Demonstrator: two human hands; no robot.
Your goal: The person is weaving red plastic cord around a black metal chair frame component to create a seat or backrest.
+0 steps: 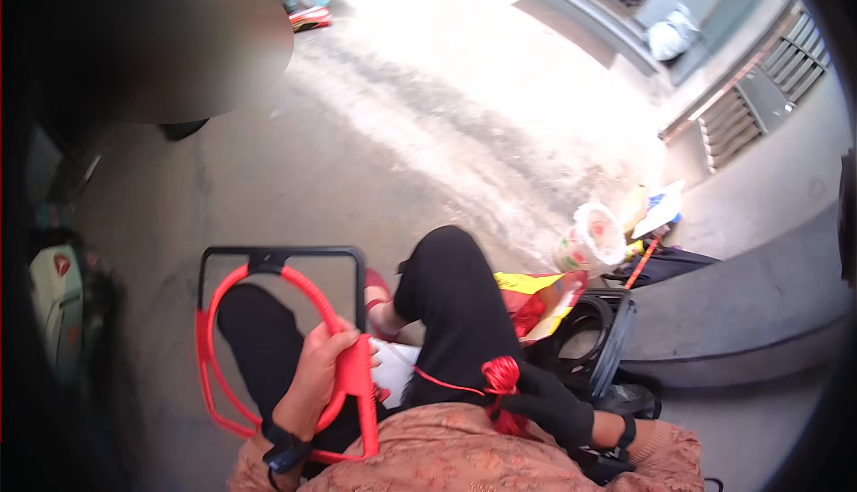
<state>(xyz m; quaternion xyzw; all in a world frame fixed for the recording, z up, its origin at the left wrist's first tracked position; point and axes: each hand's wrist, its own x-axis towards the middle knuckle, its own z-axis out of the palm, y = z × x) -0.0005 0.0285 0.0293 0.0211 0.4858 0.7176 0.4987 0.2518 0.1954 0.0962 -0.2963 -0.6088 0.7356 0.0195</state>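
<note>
My bare left hand (308, 371) is closed around the right side of a plastic frame (356, 380), a red ring set in a squarish red and black outline. The frame stands over my left thigh, its black edge farthest from me. My right hand (552, 403), in a black glove, is closed on a bundle of red cord (501, 374) above my lap. From this bundle a thin red strand runs left across my dark trousers toward the frame. Part of the bundle hangs below the glove, and the gloved fingertips are partly hidden.
At my right are a yellow and red bag (540, 300), black ring-shaped parts (585, 331) and a white bucket (594, 235). A curved grey ledge (741, 304) stands beyond them. A white and green object (55, 304) is at far left; a blurred shape covers the upper left.
</note>
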